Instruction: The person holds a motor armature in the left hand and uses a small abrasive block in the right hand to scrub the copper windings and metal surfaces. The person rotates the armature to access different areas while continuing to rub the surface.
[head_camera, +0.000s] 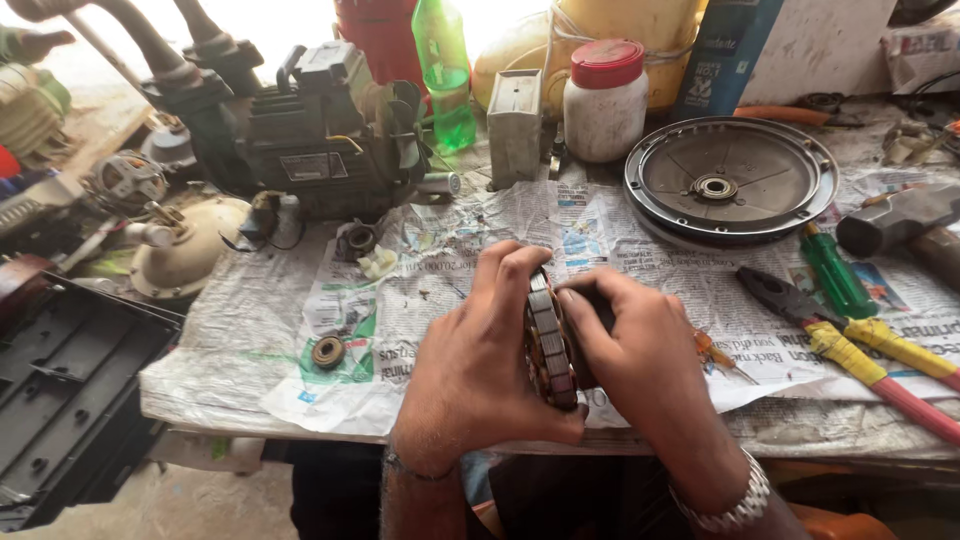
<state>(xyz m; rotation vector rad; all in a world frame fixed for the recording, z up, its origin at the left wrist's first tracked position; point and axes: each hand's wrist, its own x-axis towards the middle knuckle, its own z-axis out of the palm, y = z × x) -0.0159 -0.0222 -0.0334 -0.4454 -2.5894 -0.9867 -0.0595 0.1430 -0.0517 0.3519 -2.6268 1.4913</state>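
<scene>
Stator (552, 345): brown and grey banded segments around the rim. Jar (604, 100): white body, red lid. Bottle (445, 70): translucent green. Screwdriver (835, 272): green handle. Pliers (850, 345): black jaws, red handles wrapped in yellow tape. Cover plate (730, 180): dark grey. Newspaper (460, 250): white with black print and green patches. Pump (310, 135): black.
</scene>
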